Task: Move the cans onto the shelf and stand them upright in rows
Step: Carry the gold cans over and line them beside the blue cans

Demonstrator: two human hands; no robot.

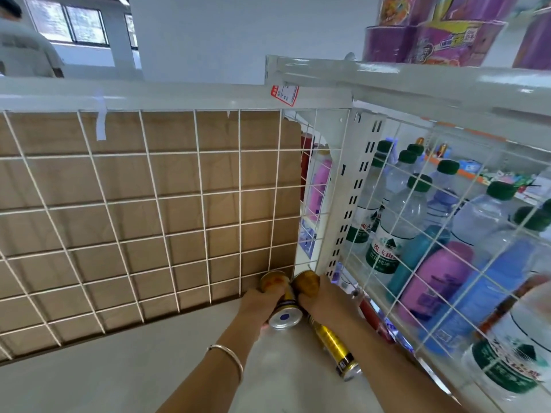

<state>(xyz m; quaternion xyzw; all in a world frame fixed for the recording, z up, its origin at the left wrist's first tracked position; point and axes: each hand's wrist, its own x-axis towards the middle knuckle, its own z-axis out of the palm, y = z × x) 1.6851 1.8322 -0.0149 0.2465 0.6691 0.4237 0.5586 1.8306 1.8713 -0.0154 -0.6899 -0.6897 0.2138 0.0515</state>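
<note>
Both my hands reach into the far right corner of the white shelf (167, 371). My left hand (258, 303) curls over a gold-topped can (272, 281) against the back mesh. My right hand (323, 302) curls over a second gold-topped can (307, 282) beside it. Between the hands a third can (284, 316) shows its silver end towards me, partly under my left hand. A gold can (332, 342) lies on its side on the shelf under my right forearm. Whether the two corner cans stand fully upright is hidden by my fingers.
A white wire mesh backed with brown cardboard (149, 219) closes the back. A mesh divider (396, 186) on the right holds back green-capped water bottles (399, 222) and purple and blue bottles. Purple packs (432, 34) sit on the shelf above. A person (24, 49) stands far left.
</note>
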